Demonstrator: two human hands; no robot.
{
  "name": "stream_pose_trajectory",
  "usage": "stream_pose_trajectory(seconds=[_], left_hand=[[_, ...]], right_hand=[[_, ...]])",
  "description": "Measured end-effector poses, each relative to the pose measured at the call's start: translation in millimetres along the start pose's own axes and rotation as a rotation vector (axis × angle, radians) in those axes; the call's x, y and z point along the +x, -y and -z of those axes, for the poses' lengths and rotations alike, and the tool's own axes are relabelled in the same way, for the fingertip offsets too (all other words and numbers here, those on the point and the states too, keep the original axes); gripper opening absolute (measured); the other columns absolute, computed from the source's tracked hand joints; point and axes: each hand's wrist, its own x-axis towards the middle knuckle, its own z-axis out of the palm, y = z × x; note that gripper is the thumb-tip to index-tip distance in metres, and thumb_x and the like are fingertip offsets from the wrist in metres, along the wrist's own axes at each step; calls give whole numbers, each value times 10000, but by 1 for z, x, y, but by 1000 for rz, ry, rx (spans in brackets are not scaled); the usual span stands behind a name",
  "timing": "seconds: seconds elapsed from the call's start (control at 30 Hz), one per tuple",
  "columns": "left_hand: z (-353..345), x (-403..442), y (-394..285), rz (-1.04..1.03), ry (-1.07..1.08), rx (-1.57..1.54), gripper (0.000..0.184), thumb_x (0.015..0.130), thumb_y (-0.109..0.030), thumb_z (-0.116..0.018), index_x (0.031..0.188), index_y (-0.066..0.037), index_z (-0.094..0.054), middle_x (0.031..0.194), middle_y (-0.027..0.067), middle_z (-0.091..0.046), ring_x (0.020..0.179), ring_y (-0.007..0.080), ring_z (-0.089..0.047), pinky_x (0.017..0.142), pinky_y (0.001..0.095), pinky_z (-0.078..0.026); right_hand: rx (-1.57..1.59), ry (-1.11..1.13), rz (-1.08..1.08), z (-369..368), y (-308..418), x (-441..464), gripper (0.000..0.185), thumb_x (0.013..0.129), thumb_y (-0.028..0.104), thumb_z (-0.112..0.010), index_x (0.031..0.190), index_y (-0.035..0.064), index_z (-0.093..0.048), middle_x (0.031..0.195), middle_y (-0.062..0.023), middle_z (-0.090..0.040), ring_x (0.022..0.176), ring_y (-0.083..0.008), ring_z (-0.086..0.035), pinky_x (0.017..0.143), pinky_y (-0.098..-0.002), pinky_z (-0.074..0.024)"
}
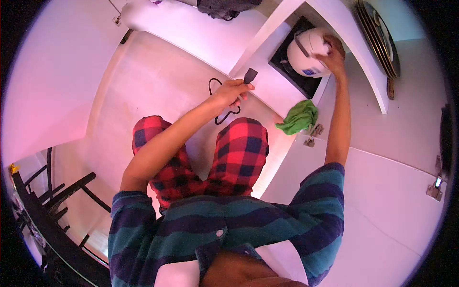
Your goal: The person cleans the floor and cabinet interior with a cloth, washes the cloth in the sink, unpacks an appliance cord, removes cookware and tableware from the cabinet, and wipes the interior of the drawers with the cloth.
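Green cloth (299, 117) crumpled, metal hinge (313, 135) right beside it. White door panel (354, 201) below cloth, second hinge (434, 189) well off to its right. Stack of dark pans (375, 38) up-right of cloth. Black fabric item (228, 7) up-left of cloth. Black slatted frame (52, 191) far left of cloth, lower down.

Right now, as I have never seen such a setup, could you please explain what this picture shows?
There is no machine here, only a person working bare-handed. The single camera is worn on the head and looks forward and down, roughly as the wearer does. The left hand holds a black cord, its blocky end poking out past the fingers. The right hand is on a rounded white appliance, which stands on a dark square base inside an open cabinet. A green cloth lies at the near edge.
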Motion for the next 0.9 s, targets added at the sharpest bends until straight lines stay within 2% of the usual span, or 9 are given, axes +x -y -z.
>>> stream_pose_trajectory(seconds=[0.1, 0.13, 0.2, 0.27, 0.37, 0.4, 0.6, 0.83, 0.9], left_hand=[[-2, -5, -6, 19, -16, 32, 255, 861, -260, -482, 997, -71, -585, 634, -37, -479, 461, 32, -397, 390, 161, -308], [-2, -5, -5, 23, -9, 33, 248, 860, -256, -483, 992, -74, -587, 636, -37, -479, 462, 31, -397, 392, 160, -306], [-4, -3, -5, 33, -2, 53, 233, 855, -248, -489, 979, -79, -592, 637, -36, -481, 464, 30, -397, 394, 160, -304], [-3, 3, -1, 42, -13, 87, 217, 848, -239, -498, 963, -84, -596, 637, -35, -482, 465, 29, -398, 394, 161, -302], [-6, 5, 1, 16, -16, 57, 210, 834, -256, -525, 937, -89, -600, 636, -32, -484, 466, 28, -400, 392, 163, -300], [-6, 4, 2, 8, -16, 54, 211, 831, -262, -529, 931, -90, -599, 634, -31, -483, 465, 28, -401, 390, 164, -299], [-5, -2, -1, -8, -19, 45, 215, 815, -290, -550, 904, -99, -594, 625, -33, -476, 459, 32, -400, 380, 171, -295], [-4, -8, -4, -11, -30, 25, 206, 820, -295, -543, 905, -114, -594, 626, -37, -472, 463, 28, -397, 379, 164, -285], [-4, -9, -5, -30, -19, -3, 210, 823, -288, -537, 915, -109, -595, 626, -40, -472, 466, 26, -399, 387, 164, -289]], right_hand=[[-40, -20, 211, 21, -14, -12, 717, 520, 111, -768, 1172, 76, -471, 1338, -149, -319, 1206, -246, -351, 922, -316, -370], [96, 63, 135, 23, -11, -14, 773, 533, 175, -766, 1225, 92, -430, 1349, -141, -312, 1229, -275, -318, 954, -330, -340], [-278, -169, 269, 3, -4, -17, 864, 525, 211, -773, 1284, 164, -363, 1345, -125, -314, 1235, -306, -292, 974, -425, -287], [-696, -157, 59, -21, 39, -32, 997, 529, 335, -773, 1354, 212, -226, 1349, -118, -285, 1250, -359, -227, 962, -585, -211], [-935, -169, -12, -39, 45, -30, 1003, 539, 408, -754, 1358, 254, -194, 1334, -107, -287, 1247, -345, -235, 926, -638, -201], [-926, -187, -31, -40, 46, -28, 898, 582, 404, -722, 1336, 259, -257, 1312, -88, -327, 1224, -338, -273, 937, -613, -209], [-676, -516, 231, -44, 10, -20, 603, 612, 272, -695, 1159, 101, -506, 1158, -129, -490, 1096, -315, -415, 933, -548, -229], [464, -752, -168, -51, -1, -21, 232, 647, 6, -624, 879, 1, -629, 881, -104, -627, 781, -175, -576, 746, -320, -436], [570, -843, -37, -39, 17, -26, 172, 647, -36, -616, 816, -12, -641, 810, -83, -639, 702, -130, -573, 670, -255, -452]])
